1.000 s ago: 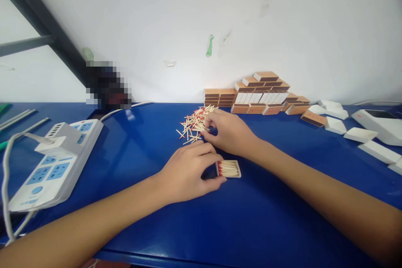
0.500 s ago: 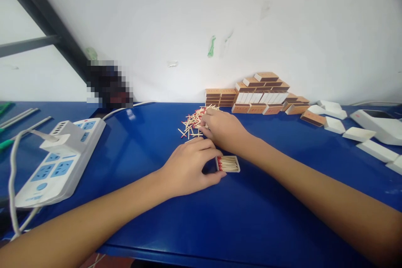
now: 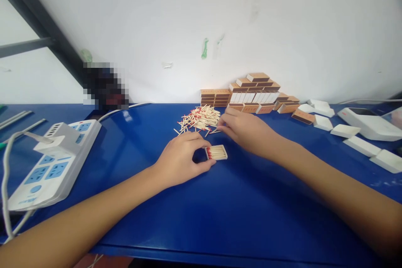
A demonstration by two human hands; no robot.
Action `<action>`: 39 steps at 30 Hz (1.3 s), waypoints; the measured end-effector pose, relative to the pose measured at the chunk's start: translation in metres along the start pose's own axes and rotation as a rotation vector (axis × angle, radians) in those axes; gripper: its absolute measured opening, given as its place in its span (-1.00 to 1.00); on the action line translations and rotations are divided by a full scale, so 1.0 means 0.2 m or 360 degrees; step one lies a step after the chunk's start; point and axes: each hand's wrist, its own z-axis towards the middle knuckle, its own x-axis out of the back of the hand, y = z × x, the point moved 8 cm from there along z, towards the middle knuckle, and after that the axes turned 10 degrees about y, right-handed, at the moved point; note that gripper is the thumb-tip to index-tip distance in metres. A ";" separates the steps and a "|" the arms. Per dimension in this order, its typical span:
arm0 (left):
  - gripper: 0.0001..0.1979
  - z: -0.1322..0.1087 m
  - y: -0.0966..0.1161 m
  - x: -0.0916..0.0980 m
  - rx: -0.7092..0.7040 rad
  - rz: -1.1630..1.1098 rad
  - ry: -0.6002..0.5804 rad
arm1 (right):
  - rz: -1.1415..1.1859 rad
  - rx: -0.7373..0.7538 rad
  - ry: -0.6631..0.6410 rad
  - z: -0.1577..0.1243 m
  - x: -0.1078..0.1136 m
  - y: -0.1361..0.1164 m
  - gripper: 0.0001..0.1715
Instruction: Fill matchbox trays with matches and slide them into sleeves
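Observation:
My left hand (image 3: 185,159) grips the end of a small white matchbox tray (image 3: 224,157), thumb on the near side and fingers on the far side. Matches (image 3: 216,152) with red heads lie side by side in the tray, heads toward that hand. Behind it on the blue table is a loose heap of red-tipped matches (image 3: 201,118). At the heap's right edge is my right hand (image 3: 243,127), fingers curled together in a pinch; what they hold, if anything, I cannot make out.
Stacked brown matchboxes (image 3: 254,88) stand against the wall. To their right lie white empty-looking trays (image 3: 361,145) and a white device (image 3: 370,123). On the left, a white power strip (image 3: 59,167) with a plugged adapter and cable rests on the table (image 3: 226,217).
My right hand has moved right, from over the match heap to its right edge, uncovering the heap. My left hand still grips the tray. The whole view has shifted slightly.

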 end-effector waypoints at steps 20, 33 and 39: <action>-0.76 0.01 -0.01 -0.01 0.0038 -0.0021 0.0004 | 0.0445 -0.0264 0.0029 -0.11 -0.10 0.23 -0.82; -0.77 0.00 0.00 -0.01 0.0022 -0.0020 0.0009 | 0.0525 -0.0185 0.0163 -0.08 -0.05 0.14 -0.91; -0.79 0.00 0.00 -0.01 0.0018 -0.0025 -0.0011 | 0.0578 -0.0126 0.0244 -0.10 -0.01 0.13 -0.56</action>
